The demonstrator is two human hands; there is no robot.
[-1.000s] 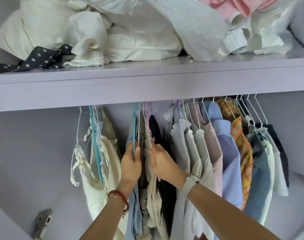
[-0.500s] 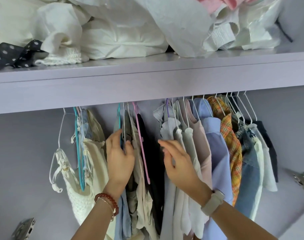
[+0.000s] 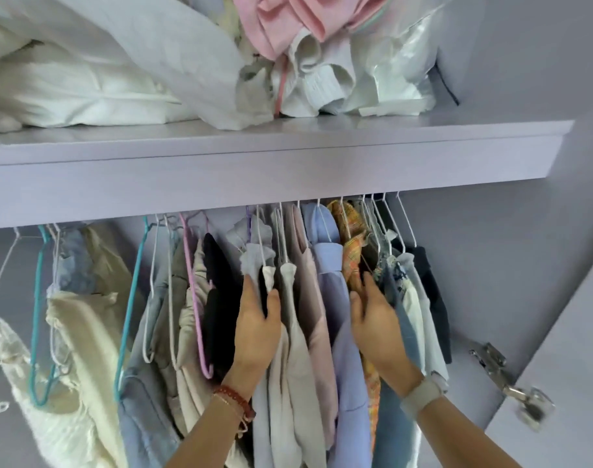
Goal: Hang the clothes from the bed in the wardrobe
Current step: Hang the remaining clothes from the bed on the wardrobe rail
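both hands (image 3: 256, 327) (image 3: 376, 327) part wardrobe's (image 3: 271, 170) hung clothes (image 3: 325, 298).

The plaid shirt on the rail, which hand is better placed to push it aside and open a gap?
Right. The right hand already has its fingers at the plaid shirt, while the left hand is over among the white garments.
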